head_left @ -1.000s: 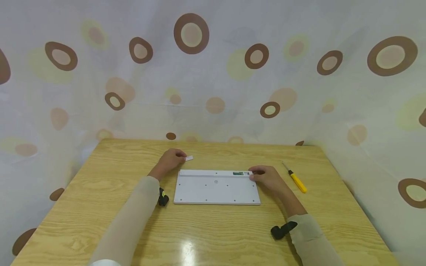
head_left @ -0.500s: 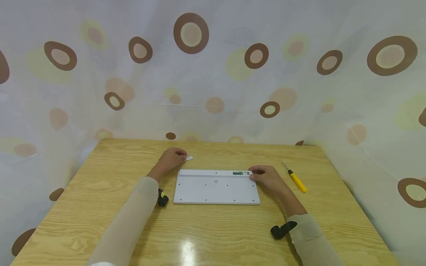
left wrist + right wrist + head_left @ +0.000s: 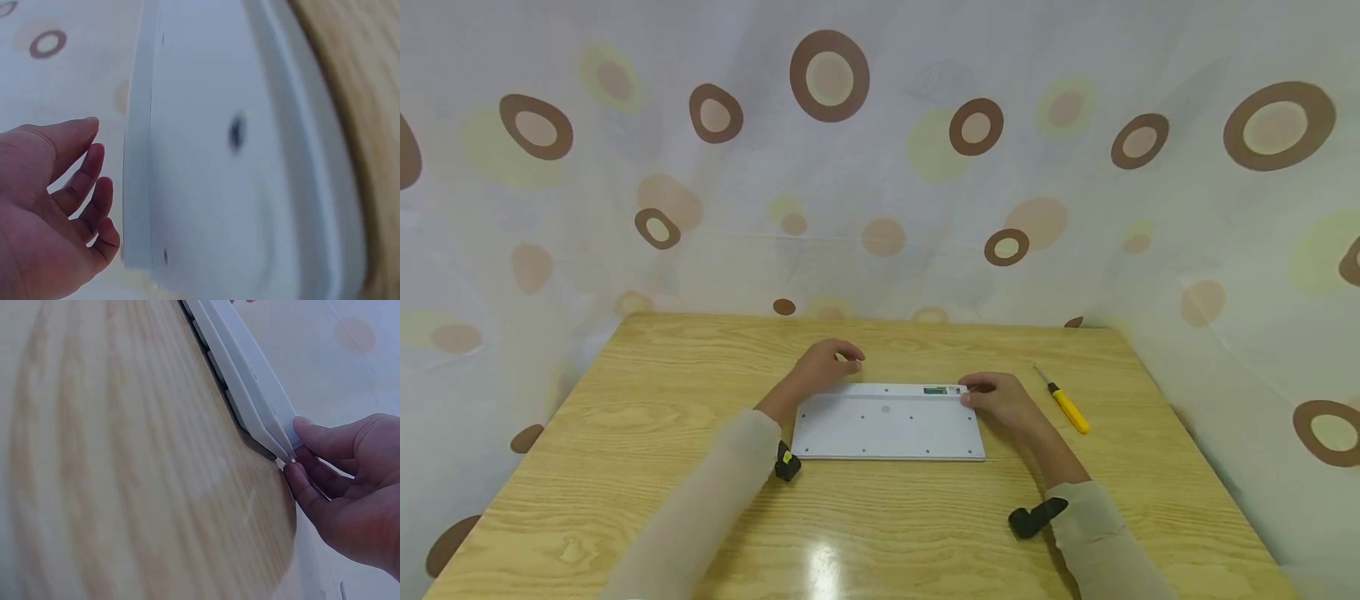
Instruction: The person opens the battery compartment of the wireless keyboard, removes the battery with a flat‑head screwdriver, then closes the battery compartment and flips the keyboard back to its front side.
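A white keyboard (image 3: 887, 429) lies face down on the wooden table, its screw-dotted underside up. Near its far right corner a small battery compartment (image 3: 936, 391) shows a green interior. My right hand (image 3: 1003, 404) pinches that corner; the right wrist view shows the thumb (image 3: 331, 437) on the underside and a finger (image 3: 303, 484) at the edge below. Over the far left edge of the keyboard hovers my left hand (image 3: 826, 367). Its fingers are loosely bent, and the left wrist view shows nothing between thumb (image 3: 75, 140) and fingers. The small white piece seen earlier is out of sight.
A screwdriver with a yellow handle (image 3: 1070, 410) lies right of the right hand, its shaft pointing away. Patterned cloth (image 3: 880, 167) hangs behind the table (image 3: 880, 533) and along its sides.
My left hand has moved right, from beside the small white piece to the keyboard's far edge, covering where that piece lay. My right hand and the keyboard have stayed in place.
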Demonstrator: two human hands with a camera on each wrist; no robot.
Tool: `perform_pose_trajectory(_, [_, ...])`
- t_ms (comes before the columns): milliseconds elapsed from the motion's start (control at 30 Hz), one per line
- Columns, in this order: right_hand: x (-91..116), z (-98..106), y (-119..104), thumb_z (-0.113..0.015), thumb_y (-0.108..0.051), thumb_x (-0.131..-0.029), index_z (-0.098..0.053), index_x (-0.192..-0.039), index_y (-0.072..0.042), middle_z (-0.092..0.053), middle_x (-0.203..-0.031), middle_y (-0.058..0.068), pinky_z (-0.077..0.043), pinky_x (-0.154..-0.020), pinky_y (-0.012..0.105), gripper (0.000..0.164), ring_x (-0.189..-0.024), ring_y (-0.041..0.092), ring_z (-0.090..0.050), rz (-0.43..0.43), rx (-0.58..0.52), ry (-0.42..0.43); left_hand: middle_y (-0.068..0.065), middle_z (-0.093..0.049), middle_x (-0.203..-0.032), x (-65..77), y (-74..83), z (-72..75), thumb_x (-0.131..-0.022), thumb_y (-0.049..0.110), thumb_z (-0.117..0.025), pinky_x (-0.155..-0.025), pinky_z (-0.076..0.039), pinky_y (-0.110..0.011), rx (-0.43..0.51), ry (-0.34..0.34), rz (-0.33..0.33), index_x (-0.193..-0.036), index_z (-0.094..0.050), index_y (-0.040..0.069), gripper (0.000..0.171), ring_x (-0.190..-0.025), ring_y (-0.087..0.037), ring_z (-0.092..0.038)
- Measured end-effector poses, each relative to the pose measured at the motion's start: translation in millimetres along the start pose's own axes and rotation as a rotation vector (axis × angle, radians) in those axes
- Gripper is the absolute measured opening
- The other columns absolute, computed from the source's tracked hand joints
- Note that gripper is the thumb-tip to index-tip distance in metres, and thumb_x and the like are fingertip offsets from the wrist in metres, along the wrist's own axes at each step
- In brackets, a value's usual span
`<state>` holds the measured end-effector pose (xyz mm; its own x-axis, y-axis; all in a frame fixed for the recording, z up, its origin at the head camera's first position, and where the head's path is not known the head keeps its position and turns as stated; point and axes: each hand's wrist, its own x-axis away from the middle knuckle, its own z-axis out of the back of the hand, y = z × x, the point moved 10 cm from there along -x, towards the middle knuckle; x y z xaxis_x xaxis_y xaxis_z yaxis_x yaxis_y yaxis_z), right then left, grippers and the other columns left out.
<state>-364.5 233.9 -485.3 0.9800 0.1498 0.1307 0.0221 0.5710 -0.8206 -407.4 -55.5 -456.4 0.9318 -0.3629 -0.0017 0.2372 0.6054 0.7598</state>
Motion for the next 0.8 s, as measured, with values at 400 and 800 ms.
perform_pose_trajectory(400, [0,0,1,-0.068,-0.018,-0.097,-0.065,-0.13,-0.004,-0.064,-0.128,0.016,-0.044,-0.103,0.044,0.036,-0.114,0.027,-0.056,0.014,-0.005,-0.003,0.001,-0.068,-0.111,-6.4,34.3,-54.5,-0.098,0.024,-0.066,-0.082,-0.047,-0.034,0.012,-0.121,-0.048,-0.119,-0.073,0.015,0.024,-0.094,-0.017,-0.057])
perform_pose_trajectory(800, [0,0,-2,-0.068,-0.017,-0.097,-0.066,-0.129,-0.005,-0.064,-0.127,0.016,-0.044,-0.103,0.043,0.034,-0.113,0.029,-0.056,-0.004,-0.018,-0.003,0.003,-0.067,-0.114,-15.5,51.6,-81.3,-0.096,0.03,-0.069,-0.082,-0.049,-0.033,-0.012,-0.156,-0.075,-0.122,-0.071,0.018,0.029,-0.096,-0.013,-0.06])
